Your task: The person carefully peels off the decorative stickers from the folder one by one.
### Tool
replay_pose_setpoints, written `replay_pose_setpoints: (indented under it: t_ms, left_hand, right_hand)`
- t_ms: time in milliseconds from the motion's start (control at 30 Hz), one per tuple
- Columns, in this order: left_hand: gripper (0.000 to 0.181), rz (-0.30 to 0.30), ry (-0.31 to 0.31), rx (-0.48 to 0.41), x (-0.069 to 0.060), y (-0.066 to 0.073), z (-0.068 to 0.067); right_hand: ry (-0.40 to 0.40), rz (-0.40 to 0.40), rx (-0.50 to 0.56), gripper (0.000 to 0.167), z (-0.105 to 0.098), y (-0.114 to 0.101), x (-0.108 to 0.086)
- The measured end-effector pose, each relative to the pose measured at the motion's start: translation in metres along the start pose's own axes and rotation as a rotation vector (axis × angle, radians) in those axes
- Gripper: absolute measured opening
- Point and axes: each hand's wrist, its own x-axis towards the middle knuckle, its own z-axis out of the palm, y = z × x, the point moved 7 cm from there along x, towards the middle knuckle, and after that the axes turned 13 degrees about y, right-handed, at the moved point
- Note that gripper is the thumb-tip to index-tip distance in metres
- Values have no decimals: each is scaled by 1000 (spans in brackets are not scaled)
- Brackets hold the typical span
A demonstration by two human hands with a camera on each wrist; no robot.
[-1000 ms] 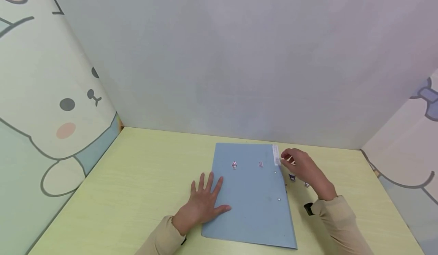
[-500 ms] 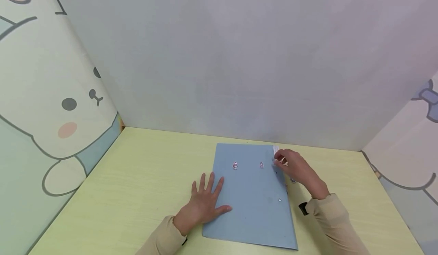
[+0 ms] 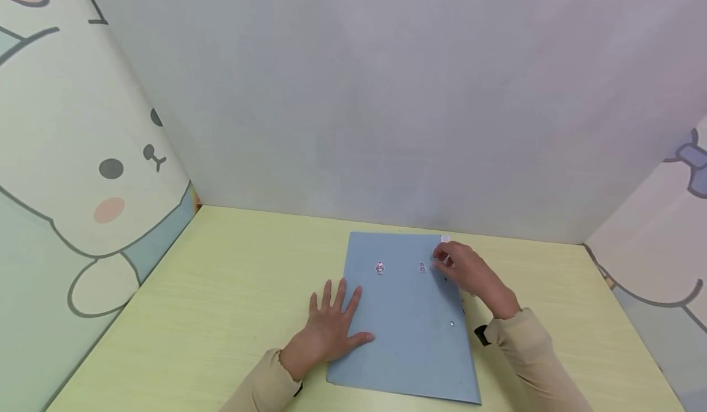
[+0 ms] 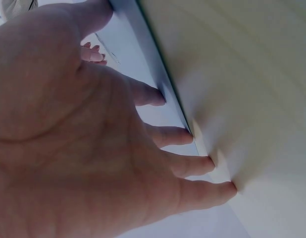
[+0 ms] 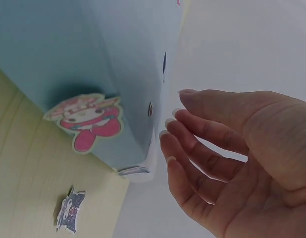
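Note:
A light blue folder (image 3: 405,344) lies on the table, its back edge toward the grey wall. My left hand (image 3: 327,331) rests on its left edge with fingers spread, some fingertips past the edge on the table. My right hand (image 3: 472,272) hovers over the folder's upper right part, fingers loosely curled. Nothing shows between its thumb and fingers in the right wrist view. Just left of those fingers is a small pink character sticker (image 3: 422,267); another sticker (image 3: 380,268) sits further left. A pink-hooded character cutout (image 5: 91,121) stands at the folder's side edge.
A dark-hooded character cutout (image 5: 70,212) is on the pale yellow table (image 3: 232,289) beside the folder. The folder carries a round metal stud (image 3: 452,323) and a white label (image 3: 445,239), mostly hidden by my right hand. Walls enclose the back and sides.
My right hand has moved left, from beside the folder's right edge to over its upper right part, covering most of the white label. My left hand has stayed in place.

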Motion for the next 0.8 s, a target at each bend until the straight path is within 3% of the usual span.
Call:
replay_pose_setpoints:
  t_ms: [367, 633, 800]
  left_hand:
    - [87, -5, -21, -6, 0, 2, -5]
    - [86, -4, -28, -17, -1, 8, -21]
    - [86, -10, -41, -15, -1, 8, -21]
  right_hand:
    - [-23, -57, -52, 10, 11, -8, 6]
    - [-47, -56, -83, 11, 15, -11, 7]
    - [-58, -73, -77, 12, 18, -12, 7]
